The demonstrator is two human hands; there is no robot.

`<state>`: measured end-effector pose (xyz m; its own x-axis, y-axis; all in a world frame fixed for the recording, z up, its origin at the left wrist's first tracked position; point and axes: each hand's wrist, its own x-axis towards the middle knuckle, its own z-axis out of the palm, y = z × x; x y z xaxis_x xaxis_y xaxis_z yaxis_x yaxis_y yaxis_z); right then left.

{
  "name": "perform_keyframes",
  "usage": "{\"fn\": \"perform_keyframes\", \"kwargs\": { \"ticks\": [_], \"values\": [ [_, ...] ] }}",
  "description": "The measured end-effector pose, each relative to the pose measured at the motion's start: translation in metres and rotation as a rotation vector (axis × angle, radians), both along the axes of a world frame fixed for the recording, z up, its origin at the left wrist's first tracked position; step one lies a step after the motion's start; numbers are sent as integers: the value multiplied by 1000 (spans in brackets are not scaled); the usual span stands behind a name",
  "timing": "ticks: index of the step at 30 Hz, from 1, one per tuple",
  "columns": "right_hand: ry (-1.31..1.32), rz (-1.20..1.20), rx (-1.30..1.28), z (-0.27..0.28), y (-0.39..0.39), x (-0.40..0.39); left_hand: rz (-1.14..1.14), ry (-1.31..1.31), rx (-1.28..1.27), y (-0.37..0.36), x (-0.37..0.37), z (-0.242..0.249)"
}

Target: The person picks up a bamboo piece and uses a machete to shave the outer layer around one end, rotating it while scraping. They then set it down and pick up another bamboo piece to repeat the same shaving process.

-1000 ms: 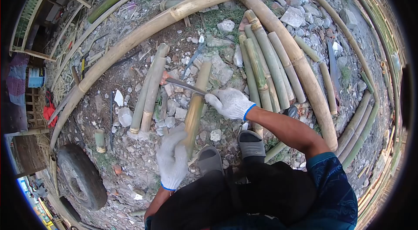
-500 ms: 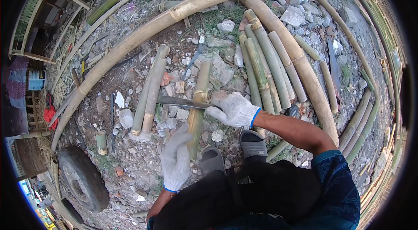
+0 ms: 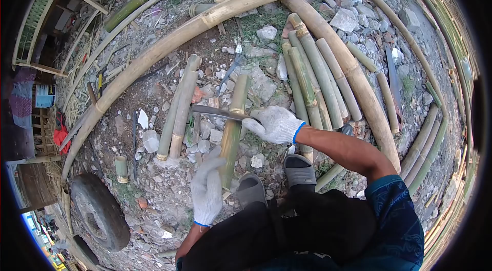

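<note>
My right hand (image 3: 274, 124), in a white knit glove with a blue cuff, is closed round the handle of a machete (image 3: 212, 111). The blade points left and crosses over a short piece of bamboo (image 3: 233, 143) at its node; whether it touches cannot be made out. That piece lies lengthwise in front of my feet. At its lower left side is my left hand (image 3: 206, 186), gloved alike, with fingers curled against the bamboo's edge. Part of the handle is hidden by my right glove.
Two bamboo pieces (image 3: 181, 109) lie left of centre, and several cut lengths (image 3: 310, 81) lie to the right. A long bamboo pole (image 3: 169, 43) curves across the rubble. An old tire (image 3: 100, 212) lies lower left, and a handsaw (image 3: 393, 81) at right.
The machete blade has risen slightly and sits a little farther up the bamboo. My right hand has shifted slightly up with it. My left hand stays at the bamboo's side.
</note>
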<state>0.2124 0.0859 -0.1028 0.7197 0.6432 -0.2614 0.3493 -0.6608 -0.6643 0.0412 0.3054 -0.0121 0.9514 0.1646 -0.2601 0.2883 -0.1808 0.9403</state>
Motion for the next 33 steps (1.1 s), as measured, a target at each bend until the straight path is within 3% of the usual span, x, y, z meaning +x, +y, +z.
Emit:
{"fn": "perform_keyframes", "kwargs": {
  "ticks": [2,6,9,10,13,17,18,22,25,27,33],
  "values": [
    [-138,72,-10,1,0,-11,16,38,-34,1,-3,-5],
    [340,-101,-197,3,-5,31,-21,57,-93,-1,-6,2],
    [-53,14,60,-2,-3,-3,-80,36,-232,3,-1,-2],
    [-108,83,-11,12,-3,-11,-89,23,-289,2,-3,-4],
    [45,14,4,-1,1,5,-125,68,-279,0,0,2],
    [-6,3,-12,8,12,-5,-65,77,-406,-1,-3,-5],
    [-54,139,-61,32,8,-5,-73,75,-411,1,0,-6],
    [125,-115,-70,10,2,22,-90,105,-384,-5,-5,-4],
    [124,-20,-119,16,-11,20,-119,76,-353,-7,-2,-2],
    [-25,100,26,11,-6,0,-125,73,-369,-8,0,-1],
    [110,-99,-144,-3,-9,27,-114,83,-443,-12,-2,-3]
  ]
}}
